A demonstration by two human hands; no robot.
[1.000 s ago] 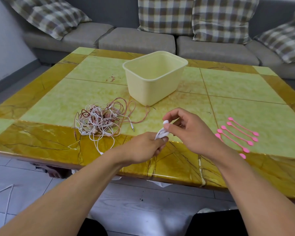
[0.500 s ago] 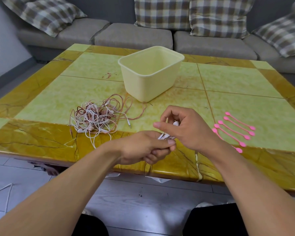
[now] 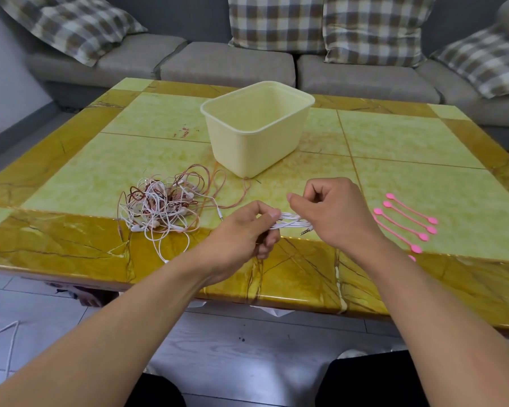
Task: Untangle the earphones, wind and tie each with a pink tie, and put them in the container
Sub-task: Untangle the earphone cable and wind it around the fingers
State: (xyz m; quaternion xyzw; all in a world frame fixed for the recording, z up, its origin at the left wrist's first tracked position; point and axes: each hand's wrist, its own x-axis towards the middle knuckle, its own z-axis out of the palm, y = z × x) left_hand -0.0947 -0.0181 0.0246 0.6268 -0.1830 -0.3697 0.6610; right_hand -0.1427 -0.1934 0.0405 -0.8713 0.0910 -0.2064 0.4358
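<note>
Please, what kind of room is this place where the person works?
Most likely a home living room: a grey sofa with checked cushions stands behind a low marble-patterned coffee table.

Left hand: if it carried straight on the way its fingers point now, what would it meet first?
The left hand points right along the wound white earphone it pinches, so it would likely meet the right hand, which grips the bundle's other end. Depth is unclear from this single view.
</note>
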